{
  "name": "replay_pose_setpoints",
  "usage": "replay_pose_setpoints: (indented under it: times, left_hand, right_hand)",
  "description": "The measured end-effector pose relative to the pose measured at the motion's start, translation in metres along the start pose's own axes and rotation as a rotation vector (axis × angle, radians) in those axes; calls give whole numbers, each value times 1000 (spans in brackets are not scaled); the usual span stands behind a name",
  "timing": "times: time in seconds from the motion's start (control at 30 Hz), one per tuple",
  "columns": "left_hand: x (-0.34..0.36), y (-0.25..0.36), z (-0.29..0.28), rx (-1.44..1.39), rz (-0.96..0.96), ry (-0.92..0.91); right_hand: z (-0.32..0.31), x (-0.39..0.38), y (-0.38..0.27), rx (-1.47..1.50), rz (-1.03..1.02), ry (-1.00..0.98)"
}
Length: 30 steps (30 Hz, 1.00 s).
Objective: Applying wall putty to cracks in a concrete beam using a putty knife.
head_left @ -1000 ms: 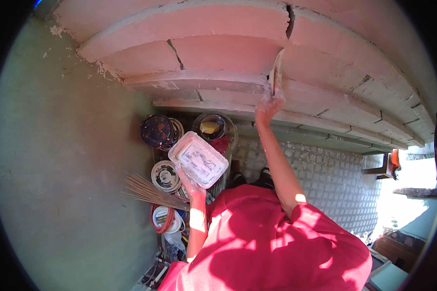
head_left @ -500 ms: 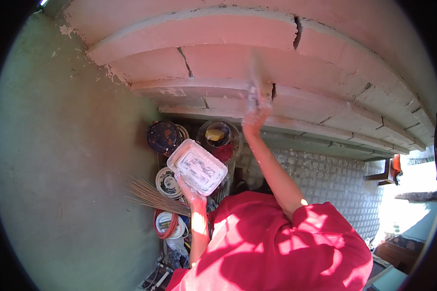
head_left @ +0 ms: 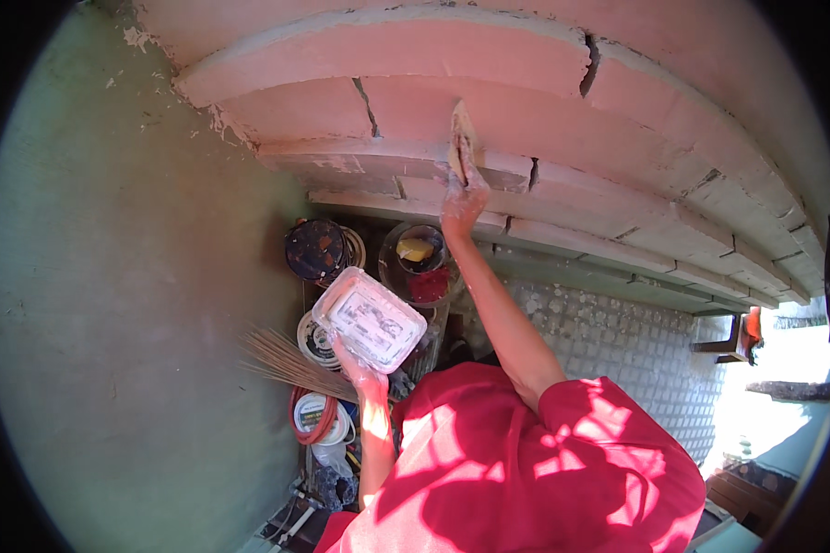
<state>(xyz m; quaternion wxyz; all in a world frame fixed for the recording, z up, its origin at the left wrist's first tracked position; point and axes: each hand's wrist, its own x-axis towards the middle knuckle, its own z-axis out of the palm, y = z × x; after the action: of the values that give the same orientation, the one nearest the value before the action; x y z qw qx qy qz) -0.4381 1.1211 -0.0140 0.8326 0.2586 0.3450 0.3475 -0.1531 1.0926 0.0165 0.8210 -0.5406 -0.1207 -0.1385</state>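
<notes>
My left hand (head_left: pixel 363 370) grips the lower left edge of a shallow rectangular plastic tub (head_left: pixel 370 319), smeared inside with white paste. The tub is held tilted above the buckets. Out ahead, my right hand (head_left: pixel 464 201) is closed around a flat scraper (head_left: pixel 462 138) coated with pale paste. Its narrow pointed end reaches up over the pink stepped wall (head_left: pixel 415 106), close to a ledge. I cannot tell whether the scraper touches the surface. Several dark cracks cut across the pink ledges.
A dark bucket (head_left: pixel 315 249) stands by the green wall (head_left: pixel 157 323). Beside it, a basin holds a yellow sponge (head_left: pixel 415 250) and a red cloth (head_left: pixel 428 285). Thin sticks (head_left: pixel 290 362) and a red hose coil (head_left: pixel 312 419) lie left of my left arm. Patterned floor (head_left: pixel 609 336) stretches rightward.
My right hand and the scraper have moved slightly left along the pink wall, and their motion blur is gone. The tub in my left hand has shifted slightly left.
</notes>
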Motion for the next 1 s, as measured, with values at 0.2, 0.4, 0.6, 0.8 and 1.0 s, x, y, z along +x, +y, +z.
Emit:
replay_pose_setpoints:
  times: [0.2, 0.4, 0.6, 0.8, 1.0]
  left_hand:
    - [-1, -3, 4, 29, -2, -6]
    - [-8, 0, 22, 19, 3, 33]
    - [-6, -2, 3, 6, -3, 20]
    - [2, 0, -6, -22, -14, 24]
    - [6, 3, 4, -23, -17, -14]
  right_hand:
    - [25, -13, -20, 53, 19, -95]
    - [-29, 27, -62, -358, -463, 14]
    - [-53, 75, -50, -770, -752, -177]
    - [-80, 58, -31, -992, -677, -342]
    - [-70, 77, -64, -816, -846, -422]
